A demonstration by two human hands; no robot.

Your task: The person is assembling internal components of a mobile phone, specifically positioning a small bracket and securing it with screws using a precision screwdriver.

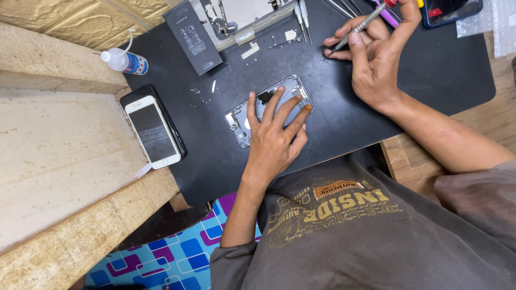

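The left hand (274,140) lies flat on an opened phone housing (269,110), fingers spread narrowly and pressing down on it. The housing rests on the black work mat (344,118). Its long axis runs diagonally, from the lower end beside the left thumb side of the hand up to the far end just past the fingertips. The interior faces up; small components show at both uncovered ends.

The right hand (376,59) grips a precision screwdriver (359,28) between thumb and fingers, closed around the shaft. The screwdriver's axis slants: the coloured cap is above the knuckles, and the tip points down toward the mat just beyond the fingertips, well apart from the housing.

Beyond the left fingertips lie small loose parts and a dark flat battery (192,36) set on a slant. Beside it stands a second opened frame (236,19). Outward of the left hand's little-finger side lies a white phone (153,131), screen up, stacked on a dark device. A small squeeze bottle (124,60) lies near the mat's corner.
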